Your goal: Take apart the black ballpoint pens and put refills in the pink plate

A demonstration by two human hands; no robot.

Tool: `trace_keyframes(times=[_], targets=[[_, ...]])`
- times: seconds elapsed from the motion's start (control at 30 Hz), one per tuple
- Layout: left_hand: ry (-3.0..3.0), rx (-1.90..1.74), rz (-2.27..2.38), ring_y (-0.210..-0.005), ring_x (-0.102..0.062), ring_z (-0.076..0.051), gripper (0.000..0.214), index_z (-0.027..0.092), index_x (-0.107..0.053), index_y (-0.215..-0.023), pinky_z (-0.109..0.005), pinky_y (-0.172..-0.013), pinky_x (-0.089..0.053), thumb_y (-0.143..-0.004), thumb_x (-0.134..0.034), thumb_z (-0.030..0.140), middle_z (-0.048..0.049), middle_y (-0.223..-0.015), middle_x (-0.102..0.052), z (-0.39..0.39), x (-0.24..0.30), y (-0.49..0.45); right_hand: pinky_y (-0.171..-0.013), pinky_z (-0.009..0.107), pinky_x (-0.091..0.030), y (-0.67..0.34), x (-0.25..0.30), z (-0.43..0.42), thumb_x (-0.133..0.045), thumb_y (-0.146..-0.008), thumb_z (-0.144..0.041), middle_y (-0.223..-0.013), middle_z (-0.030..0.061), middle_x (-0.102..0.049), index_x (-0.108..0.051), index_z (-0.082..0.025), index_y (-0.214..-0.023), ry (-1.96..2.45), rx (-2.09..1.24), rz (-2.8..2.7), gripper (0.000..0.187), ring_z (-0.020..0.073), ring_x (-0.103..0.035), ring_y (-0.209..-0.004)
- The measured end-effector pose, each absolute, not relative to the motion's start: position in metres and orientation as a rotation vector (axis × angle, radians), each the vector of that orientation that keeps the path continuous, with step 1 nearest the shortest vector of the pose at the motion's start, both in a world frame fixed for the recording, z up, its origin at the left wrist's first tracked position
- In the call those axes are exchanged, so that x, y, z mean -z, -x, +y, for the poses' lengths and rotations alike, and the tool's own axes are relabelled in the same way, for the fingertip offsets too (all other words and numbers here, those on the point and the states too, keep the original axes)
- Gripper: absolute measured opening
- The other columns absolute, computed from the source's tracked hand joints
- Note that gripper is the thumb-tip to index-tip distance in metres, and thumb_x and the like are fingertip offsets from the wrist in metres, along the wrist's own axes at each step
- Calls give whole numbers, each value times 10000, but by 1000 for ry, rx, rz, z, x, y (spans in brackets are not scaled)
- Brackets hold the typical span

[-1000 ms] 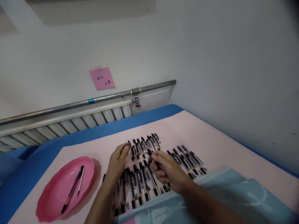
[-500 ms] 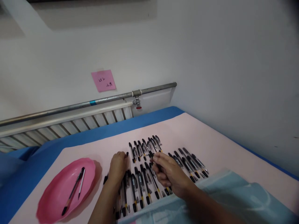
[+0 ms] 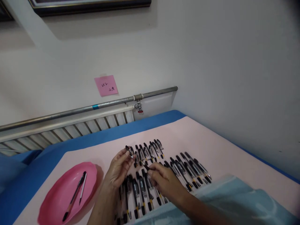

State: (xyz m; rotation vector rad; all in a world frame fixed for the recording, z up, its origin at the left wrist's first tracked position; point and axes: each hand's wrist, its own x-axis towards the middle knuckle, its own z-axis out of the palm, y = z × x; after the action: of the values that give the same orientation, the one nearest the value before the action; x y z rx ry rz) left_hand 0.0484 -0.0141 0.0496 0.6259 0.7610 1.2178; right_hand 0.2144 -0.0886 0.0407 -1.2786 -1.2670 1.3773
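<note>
Several black pen parts lie in rows [image 3: 178, 165] on a pale pink sheet [image 3: 222, 150]. My left hand [image 3: 118, 170] hovers over the left end of the rows and pinches a small black pen cap [image 3: 128, 150] between thumb and fingertips. My right hand [image 3: 164, 181] is curled round a black pen [image 3: 146, 167], its tip pointing up-left toward the left hand. A row of small caps [image 3: 147, 149] lies just beyond both hands.
A pink oval dish [image 3: 56, 197] at the left holds a black pen [image 3: 73, 197] and a thin white refill. A light blue cloth [image 3: 234, 203] covers the near right. Blue surface [image 3: 98, 134], radiator [image 3: 70, 128] and pipe [image 3: 112, 101] line the wall, with a pink note [image 3: 106, 85].
My left hand has lifted a cap off the rows and turned it toward my right hand. My right hand has moved left with its pen. The view has tilted slightly up.
</note>
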Motion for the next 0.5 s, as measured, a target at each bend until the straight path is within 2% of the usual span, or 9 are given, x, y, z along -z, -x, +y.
trace_keyframes(times=[0.13, 0.5], targets=[[-610, -1128, 722, -748, -621, -119, 115, 121, -629, -761, -264, -772, -508, -656, -674, 109, -48, -803, -657, -23, -53, -60, -485, 198, -310, -215, -40, -89, -443, -801, -261, -532, -50, -448, -513, -195, -748, 1262, -1260, -1371, 110, 84, -401, -493], [-733, -1083, 709, -751, -620, -127, 169, 132, -620, -798, -245, -734, -487, -648, -693, 161, -37, -783, -657, -36, -56, -76, -506, 205, -317, -217, -36, -87, -419, -822, -265, -565, -42, -480, -518, -205, -783, 1327, -1167, -1421, 122, 91, -432, -516]])
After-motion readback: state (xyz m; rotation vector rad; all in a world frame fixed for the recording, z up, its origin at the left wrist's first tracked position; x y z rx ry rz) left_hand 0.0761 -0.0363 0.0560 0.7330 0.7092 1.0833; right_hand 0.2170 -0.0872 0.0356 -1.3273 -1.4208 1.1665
